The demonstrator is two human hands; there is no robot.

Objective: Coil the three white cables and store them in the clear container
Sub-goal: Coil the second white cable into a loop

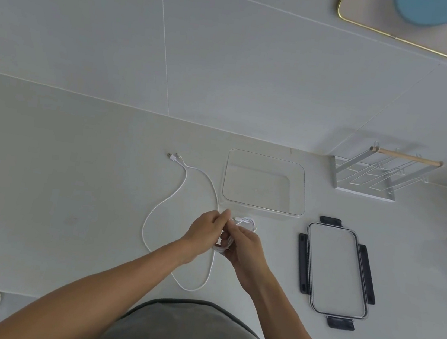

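Coiling a white cable (223,247): both hands, left (207,231) & right (246,247), pinch its loops. Clear container (264,183) empty, far right. Next: finish coil, drop in.

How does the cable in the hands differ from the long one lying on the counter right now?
The cable in the hands is bunched into small loops, gripped between the left hand and right hand; the loose cable lies spread in one wide open loop. The held cable is lifted at the hands, while the loose cable lies flat on the counter, its connectors far left of the clear container. Both are thin and white.
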